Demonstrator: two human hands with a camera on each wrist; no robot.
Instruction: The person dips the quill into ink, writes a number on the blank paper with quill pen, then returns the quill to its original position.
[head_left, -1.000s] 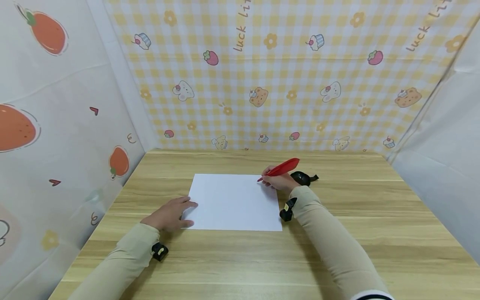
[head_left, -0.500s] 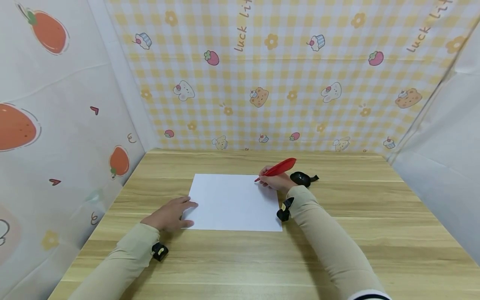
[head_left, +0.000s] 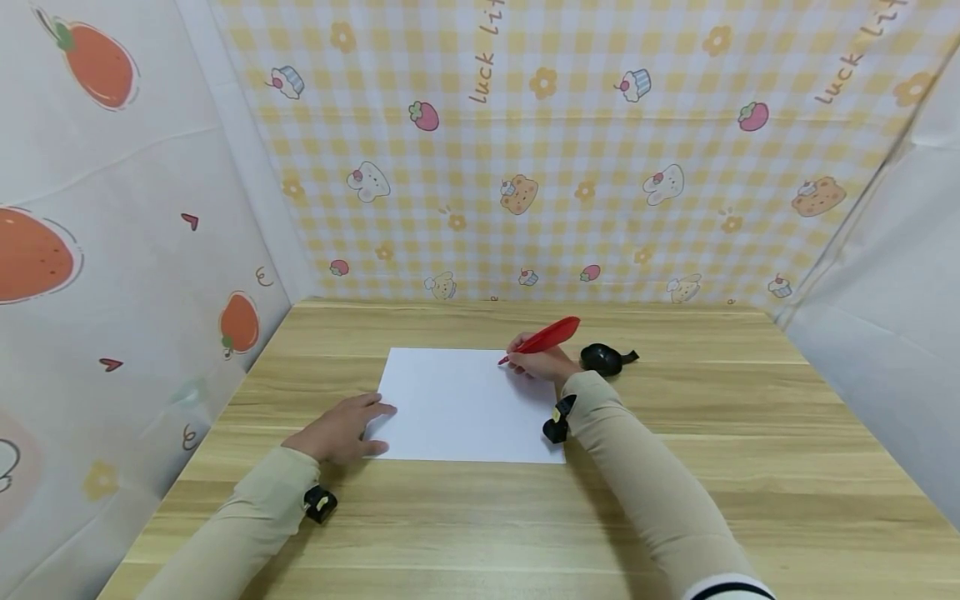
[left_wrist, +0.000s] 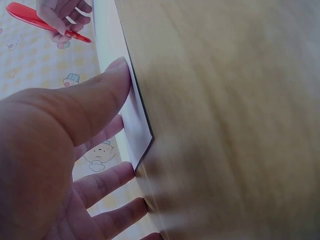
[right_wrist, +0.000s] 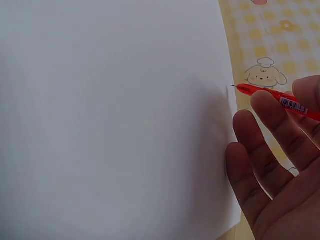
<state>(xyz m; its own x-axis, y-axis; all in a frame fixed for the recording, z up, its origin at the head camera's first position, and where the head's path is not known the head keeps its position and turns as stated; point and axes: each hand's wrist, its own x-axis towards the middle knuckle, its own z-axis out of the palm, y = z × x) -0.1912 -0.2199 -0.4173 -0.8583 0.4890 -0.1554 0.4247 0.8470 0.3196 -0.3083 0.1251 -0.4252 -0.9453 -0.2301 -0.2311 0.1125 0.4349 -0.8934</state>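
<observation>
Wood-grain surface [head_left: 450, 525] here. Right hand [head_left: 543, 365] is pinching a red feather pen [head_left: 551, 335]; left hand [head_left: 341, 429] is gripping nothing, just touching the white paper [head_left: 450, 408] beside it. Too lightly, and the pen could be dragging it.

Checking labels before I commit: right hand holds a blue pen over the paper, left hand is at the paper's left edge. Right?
Not quite: the pen is red, not blue, as the head view shows. The right hand does hold it over the paper, with the left hand at the paper's left edge.
</observation>
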